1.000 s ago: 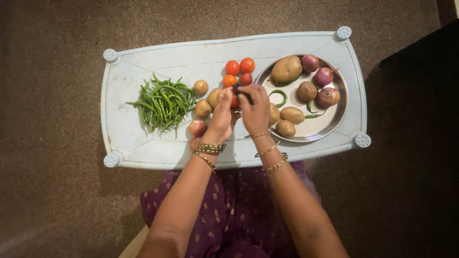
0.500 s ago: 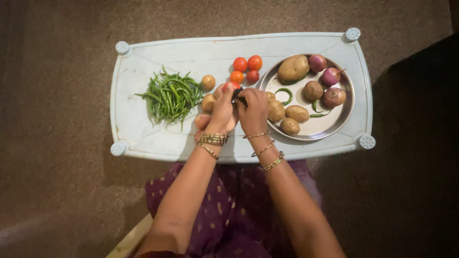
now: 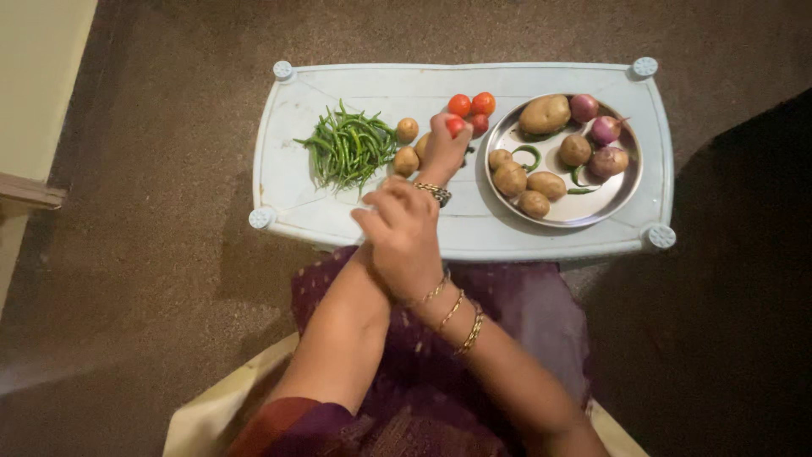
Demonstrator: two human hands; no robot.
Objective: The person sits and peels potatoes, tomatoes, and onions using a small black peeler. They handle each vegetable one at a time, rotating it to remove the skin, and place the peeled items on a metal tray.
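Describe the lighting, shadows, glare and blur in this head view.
Head view: dim, warm light with dark corners, the right edge nearly black; the pale table is the brightest area; soft glare on the steel plate rim; the right hand, raised close to the camera, looks large and slightly soft; the left hand at the tomatoes and the green chillies stay fairly sharp.

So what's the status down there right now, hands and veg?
Left hand out over the table, pinching a tomato. Right hand pulled in near the table edge, fingers curled, contents hidden. Steel plate of potatoes and onions alongside.
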